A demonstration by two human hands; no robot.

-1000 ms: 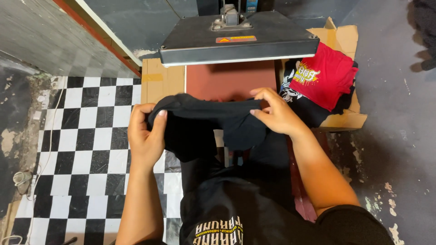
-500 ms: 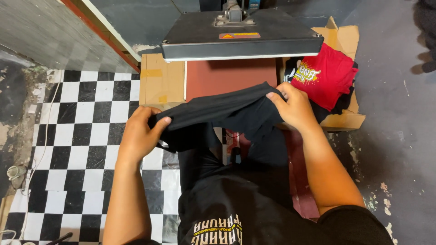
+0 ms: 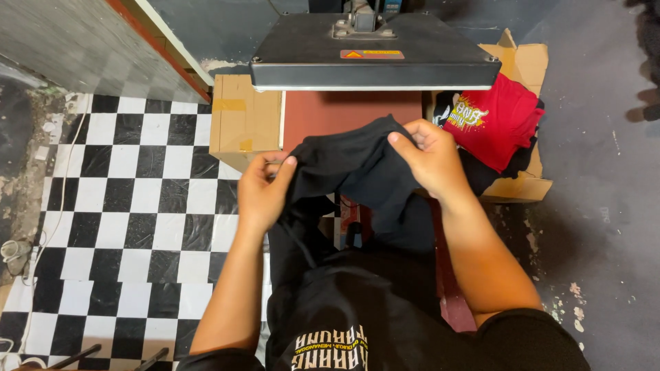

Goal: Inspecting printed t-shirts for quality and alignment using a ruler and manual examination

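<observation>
Gripping one black garment, two hands: left, right.

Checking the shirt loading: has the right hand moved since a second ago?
Yes. The right hand went up and forward with the black shirt, toward the red press bed.

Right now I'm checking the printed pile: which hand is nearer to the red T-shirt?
Right. The right hand grips the black garment just beside the red T-shirt; the left hand holds the garment's far side.
</observation>
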